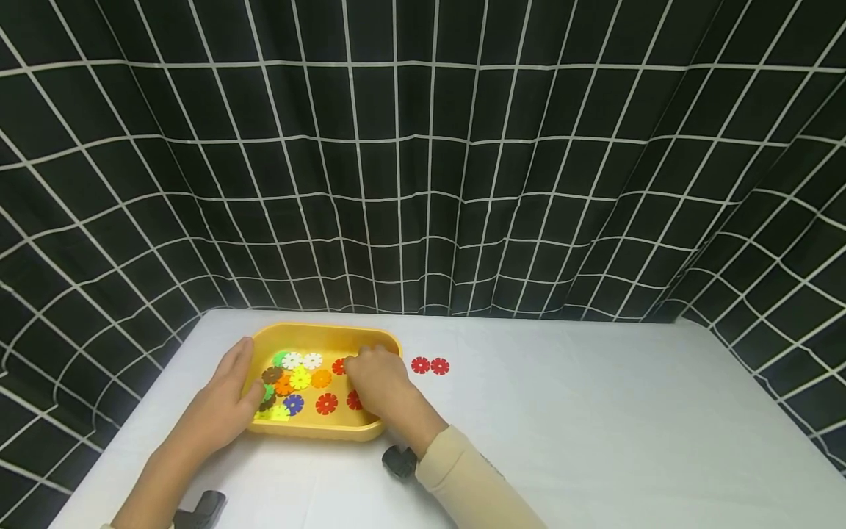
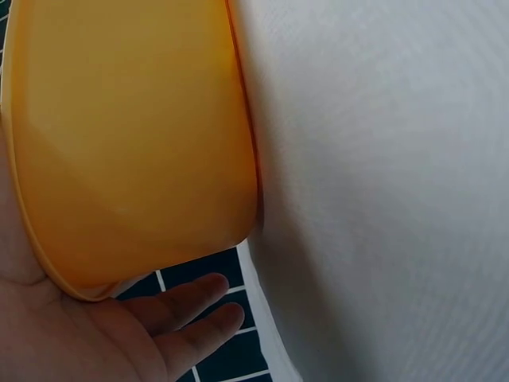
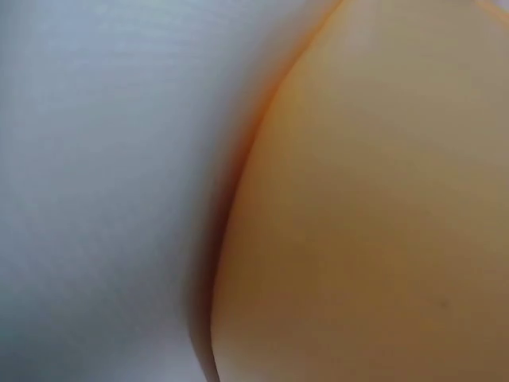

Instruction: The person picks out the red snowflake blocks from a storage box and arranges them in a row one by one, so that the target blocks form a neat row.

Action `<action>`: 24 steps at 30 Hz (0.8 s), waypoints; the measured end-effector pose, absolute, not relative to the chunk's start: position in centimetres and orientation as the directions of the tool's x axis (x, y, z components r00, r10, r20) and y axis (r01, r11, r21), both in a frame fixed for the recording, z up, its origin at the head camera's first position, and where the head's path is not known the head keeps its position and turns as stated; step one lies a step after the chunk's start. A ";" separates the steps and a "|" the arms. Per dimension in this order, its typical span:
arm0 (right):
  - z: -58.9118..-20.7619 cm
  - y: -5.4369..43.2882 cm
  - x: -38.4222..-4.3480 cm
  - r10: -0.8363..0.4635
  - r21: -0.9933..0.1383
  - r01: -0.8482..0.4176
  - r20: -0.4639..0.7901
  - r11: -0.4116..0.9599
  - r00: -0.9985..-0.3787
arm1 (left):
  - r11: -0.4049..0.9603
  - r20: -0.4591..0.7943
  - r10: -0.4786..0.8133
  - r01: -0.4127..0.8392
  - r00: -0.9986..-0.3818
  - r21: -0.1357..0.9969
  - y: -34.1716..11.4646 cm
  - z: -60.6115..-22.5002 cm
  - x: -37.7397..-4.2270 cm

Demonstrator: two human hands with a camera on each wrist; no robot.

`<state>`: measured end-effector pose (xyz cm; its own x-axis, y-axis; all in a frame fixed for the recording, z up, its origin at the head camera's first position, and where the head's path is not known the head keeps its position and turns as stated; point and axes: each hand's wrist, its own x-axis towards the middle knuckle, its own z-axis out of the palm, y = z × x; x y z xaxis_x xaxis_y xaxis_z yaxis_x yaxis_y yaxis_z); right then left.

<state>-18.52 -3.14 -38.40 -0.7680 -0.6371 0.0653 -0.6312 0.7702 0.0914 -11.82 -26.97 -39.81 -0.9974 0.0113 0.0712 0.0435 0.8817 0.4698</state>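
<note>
A yellow plastic tray [image 1: 317, 432] holds notched, flower-shaped plastic discs in several colours. My left hand [image 1: 225, 400] rests against its left end, thumb at the rim; the left wrist view shows two fingers [image 2: 195, 333] extended past the tray's wall. Inside the tray's right side, my right hand [image 1: 380, 378] reaches down, its fingertips close to a red disc [image 1: 339, 366]. The back of that hand hides what its fingers touch, so I cannot tell whether they hold a disc. Another red disc [image 1: 327, 403] lies near the front wall.
Two red discs [image 1: 430, 365] lie side by side on the white tabletop [image 1: 568, 419], right of the tray. Yellow discs [image 1: 300, 378], a blue disc [image 1: 294, 403] and white discs [image 1: 302, 361] lie in the tray's left half. A black gridded curtain [image 1: 423, 169] surrounds the table's back and sides.
</note>
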 end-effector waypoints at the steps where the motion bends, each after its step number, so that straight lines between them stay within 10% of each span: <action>1: -38.5 -3.1 -18.6 -0.640 0.084 -0.635 0.088 0.768 -0.763 | 0.881 0.071 0.011 0.044 -0.997 0.471 -26.9 -39.8 -11.8; 24: -38.1 -2.0 -20.3 -0.621 -0.370 -0.634 0.172 0.679 -0.765 | 0.909 -0.039 0.024 0.006 -0.999 0.418 -25.9 -38.2 -10.7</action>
